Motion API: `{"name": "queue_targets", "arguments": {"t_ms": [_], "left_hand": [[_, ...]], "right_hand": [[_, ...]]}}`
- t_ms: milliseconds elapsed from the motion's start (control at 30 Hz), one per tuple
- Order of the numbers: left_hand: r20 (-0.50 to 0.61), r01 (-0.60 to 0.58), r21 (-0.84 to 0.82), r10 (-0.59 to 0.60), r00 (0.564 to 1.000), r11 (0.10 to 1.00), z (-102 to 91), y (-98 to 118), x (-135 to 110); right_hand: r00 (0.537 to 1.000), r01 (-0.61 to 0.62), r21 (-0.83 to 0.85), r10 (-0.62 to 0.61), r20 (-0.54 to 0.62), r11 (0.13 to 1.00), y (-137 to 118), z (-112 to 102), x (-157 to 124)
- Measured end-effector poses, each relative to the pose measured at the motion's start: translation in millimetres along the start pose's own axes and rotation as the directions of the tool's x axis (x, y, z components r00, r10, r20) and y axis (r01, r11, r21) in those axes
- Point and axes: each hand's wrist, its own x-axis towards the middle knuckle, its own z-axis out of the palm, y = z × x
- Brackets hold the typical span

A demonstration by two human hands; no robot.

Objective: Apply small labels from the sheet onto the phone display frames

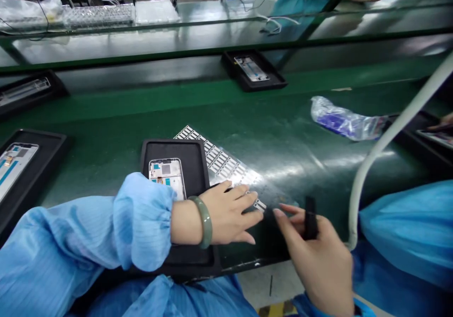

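My left hand (230,213) lies with its fingers spread over the lower end of a sheet of small white-and-black stickers (221,159), a green bangle around its wrist. Under my left forearm is a black tray (194,166) with an opened phone housing (170,168) in it; the sleeve hides part of both. Just right of the sheet, my right hand (316,255) is closed around a dark, flat tool (311,218) that sticks up between the fingers. Its exact kind is unclear. The thumb and forefinger point left, toward the sheet's lower corner.
More black trays with phone parts stand at the left (53,152), far left (58,83) and back (276,83). A crumpled plastic bag (347,119) lies at the right. A pale curved tube (368,166) crosses the right side, near a co-worker's blue sleeve (410,222).
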Motion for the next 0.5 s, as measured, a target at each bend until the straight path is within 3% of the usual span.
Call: {"name": "queue_targets", "arguments": {"t_ms": [133,367,433,500], "left_hand": [[0.023,0.030,0.004,-0.030,0.999,1.000,21.3,2,9],[0.001,0.027,-0.002,-0.027,1.000,1.000,23.5,-1,8],[0.001,0.030,-0.009,-0.030,1.000,1.000,23.6,-1,8],[-0.003,0.031,-0.022,-0.031,1.000,0.999,23.4,0,7]], "right_hand": [[0.994,0.085,-0.058,-0.081,0.068,0.995,4,12,-4],[0.998,0.045,-0.079,-0.042,0.042,0.996,-5,17,-13],[0.998,-0.007,-0.005,0.008,0.055,1.000,-7,11,-11],[0.996,-0.085,0.202,0.078,0.043,0.976,-9,3,-6]]}}
